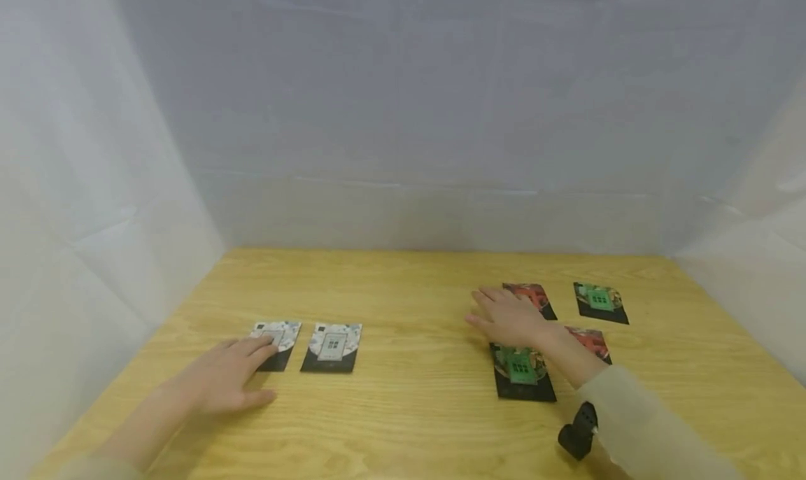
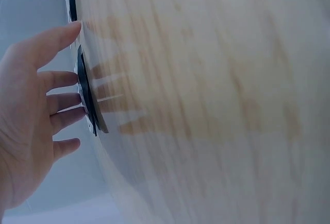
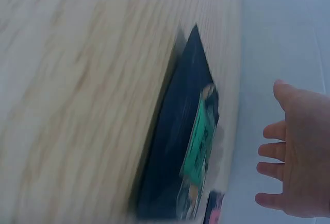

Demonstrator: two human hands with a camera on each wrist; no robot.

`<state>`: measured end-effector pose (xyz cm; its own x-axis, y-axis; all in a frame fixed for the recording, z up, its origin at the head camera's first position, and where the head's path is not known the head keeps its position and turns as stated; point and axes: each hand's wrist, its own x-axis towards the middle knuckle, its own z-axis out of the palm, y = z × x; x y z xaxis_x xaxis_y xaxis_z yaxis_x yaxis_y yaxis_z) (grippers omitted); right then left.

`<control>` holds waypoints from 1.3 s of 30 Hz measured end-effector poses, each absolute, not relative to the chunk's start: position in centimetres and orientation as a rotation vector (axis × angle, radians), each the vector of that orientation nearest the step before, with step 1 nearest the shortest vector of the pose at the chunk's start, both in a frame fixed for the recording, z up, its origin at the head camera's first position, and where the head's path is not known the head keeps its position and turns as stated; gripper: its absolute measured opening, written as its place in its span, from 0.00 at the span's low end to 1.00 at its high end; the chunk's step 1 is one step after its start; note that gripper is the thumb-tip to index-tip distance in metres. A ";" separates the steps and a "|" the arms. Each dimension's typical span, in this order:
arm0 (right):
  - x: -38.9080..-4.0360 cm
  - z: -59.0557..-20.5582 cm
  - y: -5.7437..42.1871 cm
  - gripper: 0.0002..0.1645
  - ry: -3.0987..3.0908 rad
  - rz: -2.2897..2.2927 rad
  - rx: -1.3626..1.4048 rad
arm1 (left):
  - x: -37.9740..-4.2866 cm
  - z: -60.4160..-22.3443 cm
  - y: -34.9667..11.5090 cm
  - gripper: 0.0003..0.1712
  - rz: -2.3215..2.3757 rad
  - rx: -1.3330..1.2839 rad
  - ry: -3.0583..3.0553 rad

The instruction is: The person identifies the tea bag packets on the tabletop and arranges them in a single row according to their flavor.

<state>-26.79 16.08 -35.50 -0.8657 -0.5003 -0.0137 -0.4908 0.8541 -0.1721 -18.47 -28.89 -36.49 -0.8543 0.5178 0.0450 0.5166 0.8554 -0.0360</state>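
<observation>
My left hand (image 1: 220, 378) lies over a flat white-and-black printed packet (image 1: 286, 334), its fingertips right at the surface in the left wrist view. A second white-and-black packet (image 1: 331, 347) lies just to the right of it. My right hand (image 1: 508, 319), fingers extended and holding nothing, hovers above the table. Below its wrist lies a green-and-black packet (image 1: 521, 368), seen close up in the right wrist view. A red-and-black packet (image 1: 535, 297) sits partly hidden behind the hand, and another red packet (image 1: 590, 341) is partly covered by the forearm.
Another green-and-black packet (image 1: 600, 301) lies at the far right of the wooden table (image 1: 403, 410). White sheeting (image 1: 403, 116) hangs behind the table and along both sides. A black device (image 1: 579, 431) is strapped at the right sleeve.
</observation>
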 end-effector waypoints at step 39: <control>-28.0 -36.9 22.6 0.41 2.834 -0.299 -0.602 | -18.5 -36.8 -29.0 0.43 0.040 -0.821 -2.959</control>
